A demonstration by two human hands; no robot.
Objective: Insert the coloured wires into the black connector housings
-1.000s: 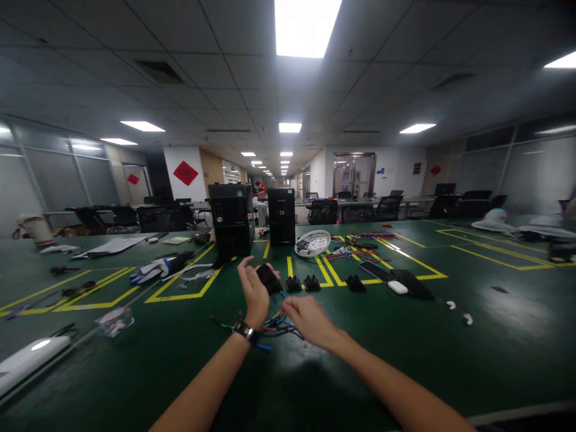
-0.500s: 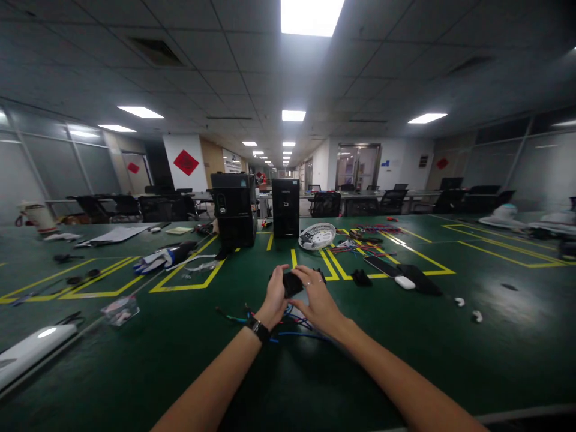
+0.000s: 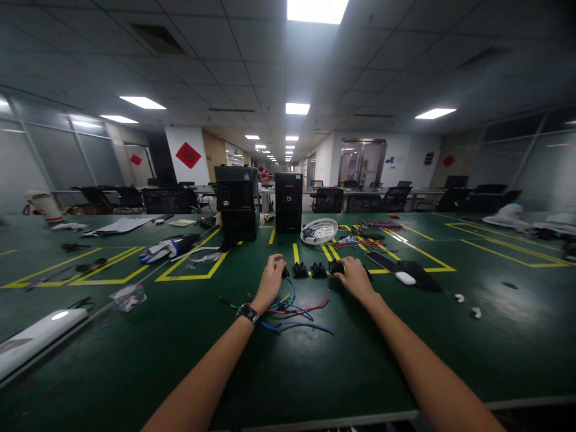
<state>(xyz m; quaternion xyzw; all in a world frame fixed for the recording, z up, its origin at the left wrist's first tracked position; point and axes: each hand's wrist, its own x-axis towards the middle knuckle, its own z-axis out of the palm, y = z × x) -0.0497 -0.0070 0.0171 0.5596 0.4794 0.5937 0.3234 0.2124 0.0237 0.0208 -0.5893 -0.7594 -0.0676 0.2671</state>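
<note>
Several small black blocks stand in a row on the green table, with one block [image 3: 300, 270] and another block [image 3: 319, 270] in the gap between my hands. At the row's left end, my left hand [image 3: 269, 281] has its fingers curled on a black block [image 3: 285, 273], mostly hidden by them. My right hand [image 3: 355, 277] closes over the black block [image 3: 335, 267] at the right end and covers part of it. In front of the row lies a loose bunch of coloured wires [image 3: 288, 311], blue, red and green, touched by neither hand.
Behind the row stand two black computer towers [image 3: 288, 203] and a white basket [image 3: 319, 231] holding parts. To the right are more wires [image 3: 360, 243], a phone [image 3: 381, 261], a white case [image 3: 405, 278] and earbuds [image 3: 476, 312]. A clear bag [image 3: 128, 297] lies left.
My hands have moved apart, left and right, from a black piece they held together above the wires. The black blocks now show in a row, and the wires are uncovered.
</note>
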